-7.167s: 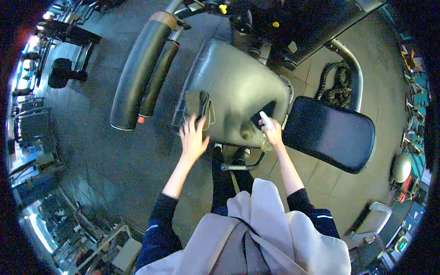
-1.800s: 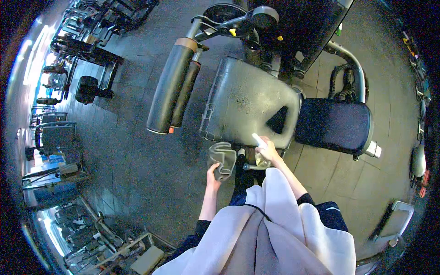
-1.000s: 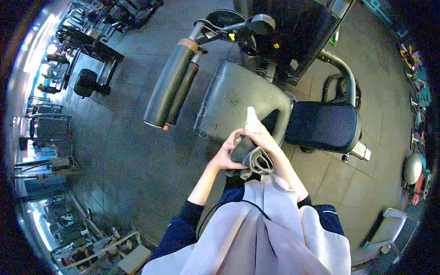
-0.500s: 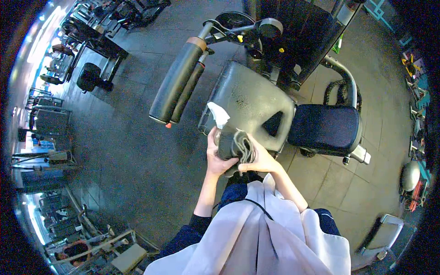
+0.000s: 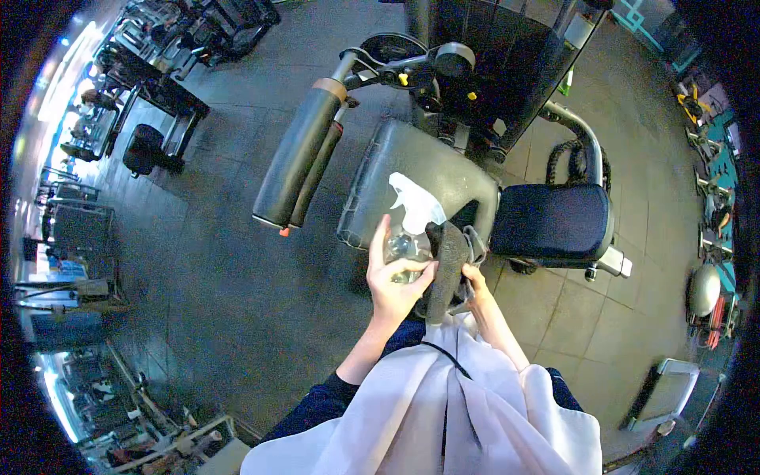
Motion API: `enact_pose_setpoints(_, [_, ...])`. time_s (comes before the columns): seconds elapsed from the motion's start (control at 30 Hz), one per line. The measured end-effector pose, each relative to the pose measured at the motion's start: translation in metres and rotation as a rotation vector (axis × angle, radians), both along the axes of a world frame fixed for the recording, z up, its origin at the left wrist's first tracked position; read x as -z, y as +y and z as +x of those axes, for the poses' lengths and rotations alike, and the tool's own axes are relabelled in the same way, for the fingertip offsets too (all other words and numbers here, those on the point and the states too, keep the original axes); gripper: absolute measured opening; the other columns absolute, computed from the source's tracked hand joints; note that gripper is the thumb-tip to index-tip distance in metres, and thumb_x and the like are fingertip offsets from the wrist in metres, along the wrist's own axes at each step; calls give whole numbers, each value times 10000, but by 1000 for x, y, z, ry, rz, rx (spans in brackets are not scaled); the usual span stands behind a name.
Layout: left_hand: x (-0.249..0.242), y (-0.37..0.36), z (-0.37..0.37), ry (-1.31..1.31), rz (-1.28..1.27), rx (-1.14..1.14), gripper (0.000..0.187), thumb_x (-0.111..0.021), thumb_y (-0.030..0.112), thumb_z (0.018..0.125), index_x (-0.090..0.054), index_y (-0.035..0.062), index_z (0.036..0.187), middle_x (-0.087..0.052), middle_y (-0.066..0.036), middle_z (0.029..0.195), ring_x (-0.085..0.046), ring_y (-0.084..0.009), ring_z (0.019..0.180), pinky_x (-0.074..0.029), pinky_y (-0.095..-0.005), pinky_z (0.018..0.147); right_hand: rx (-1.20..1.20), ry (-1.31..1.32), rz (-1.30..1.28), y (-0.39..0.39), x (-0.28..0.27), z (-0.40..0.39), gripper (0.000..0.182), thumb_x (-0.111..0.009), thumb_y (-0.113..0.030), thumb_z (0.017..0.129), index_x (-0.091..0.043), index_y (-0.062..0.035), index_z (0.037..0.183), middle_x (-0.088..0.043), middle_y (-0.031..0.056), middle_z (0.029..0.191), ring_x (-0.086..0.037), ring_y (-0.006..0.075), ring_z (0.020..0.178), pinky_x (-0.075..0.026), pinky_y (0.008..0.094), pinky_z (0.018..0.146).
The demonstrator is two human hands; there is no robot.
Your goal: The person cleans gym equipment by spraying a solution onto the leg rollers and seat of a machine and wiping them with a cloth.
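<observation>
My left hand [image 5: 393, 289] grips a clear spray bottle [image 5: 408, 247] with a white trigger head, its fingers round the body and one finger pointing up along the side. The bottle stands roughly upright over the large grey pad. In my right hand [image 5: 478, 288] is a folded dark grey cloth [image 5: 450, 269], bunched just right of the bottle and close to my left thumb. Part of the right hand's fingers is hidden behind the cloth. Beyond both hands lies the worn grey pad [image 5: 400, 158] of a gym machine.
A black seat [image 5: 552, 221] adjoins the pad on the right. A long padded roller [image 5: 299, 154] extends at the left. The machine's dark frame [image 5: 483, 55] rises behind. More gym equipment [image 5: 162, 119] lines the left, and a grey ball [image 5: 704, 290] rests far right.
The spray bottle has turned and come upright in my left hand, showing its trigger head and clear body. My right hand has moved right with the cloth, apart from the bottle.
</observation>
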State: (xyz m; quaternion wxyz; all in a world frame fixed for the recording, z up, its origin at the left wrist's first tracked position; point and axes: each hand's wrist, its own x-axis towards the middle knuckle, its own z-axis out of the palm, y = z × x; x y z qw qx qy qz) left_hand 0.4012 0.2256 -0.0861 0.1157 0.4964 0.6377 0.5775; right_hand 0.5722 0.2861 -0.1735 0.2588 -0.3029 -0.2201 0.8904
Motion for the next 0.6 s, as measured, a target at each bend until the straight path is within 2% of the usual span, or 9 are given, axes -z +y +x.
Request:
enact_pose_setpoints(0.07, [-4,0,-9,-74,91,-85,324,-802,-56,570,-493,36,538,-324,-249,1440,-464,-373,1244,-393,-450,1023,-41,69,-63,-4,6,-9,632,-705,-295,748,-480,-8,1264,-615,113,1147,-611,236,1010,-489,380,888])
enact_pose_setpoints(0.1, [5,-4,-16,-298,142,-99,336,-799,-49,585,-489,42,675,-299,-244,1455,-465,-354,1247,-422,-447,996,-45,18,-2,-7,-1,-16,643,-712,-283,741,-473,-11,1272,-610,109,1152,-601,232,1021,-479,375,896])
enact_pose_setpoints(0.17, [8,-8,-35,-450,208,-103,507,-847,-9,548,-468,41,881,-364,-254,1395,-487,-345,1207,-435,-460,976,-60,-76,130,-11,-23,-38,666,-725,-261,727,-460,-17,1288,-600,100,1164,-582,224,1043,-461,366,912])
enact_pose_setpoints(0.23, [4,-9,-56,-449,260,-81,646,-836,-21,547,-421,44,1037,-424,-230,1338,-527,-306,1135,-432,-420,973,-45,-98,194,-15,-30,-64,747,-746,-253,705,-411,-21,1330,-568,91,1203,-523,217,1100,-396,355,974])
enact_pose_setpoints(0.27, [5,-17,-72,-510,-16,-59,721,-814,-14,565,-389,43,1145,-490,-177,1253,-542,-245,1085,-419,-362,974,-67,-150,230,-16,-32,-75,759,-751,-251,699,-408,-21,1336,-562,93,1214,-513,216,1114,-386,353,983])
enact_pose_setpoints(0.37, [-7,-16,-133,-297,-360,137,513,-766,-11,596,-552,-10,1062,-607,-65,979,-589,-153,946,-459,-308,882,-69,-196,307,-23,-28,-107,767,-743,-281,706,-404,-17,1341,-553,112,1234,-504,232,1142,-373,362,1002])
enact_pose_setpoints(0.4, [-2,-13,-148,-393,-272,200,367,-734,-15,608,-621,-18,957,-629,-52,925,-596,-132,884,-478,-300,821,-65,-192,333,-24,-27,-116,765,-736,-298,713,-404,-14,1341,-551,121,1239,-504,241,1149,-371,367,1006])
enact_pose_setpoints(0.53, [0,-16,-205,-684,-112,661,360,-729,82,597,-658,-27,934,-623,-151,1036,-603,-182,896,-479,-308,782,-43,324,139,-15,-35,-140,870,-658,-520,697,-396,8,1337,-533,188,1263,-496,312,1190,-397,428,1010])
enact_pose_setpoints(0.6, [-7,-14,-208,-878,-60,768,414,-738,113,574,-676,-26,959,-595,-194,1129,-608,-199,894,-477,-312,786,138,288,221,-5,-46,-152,952,-629,-615,656,-389,1,1342,-499,205,1270,-473,337,1206,-395,460,1011])
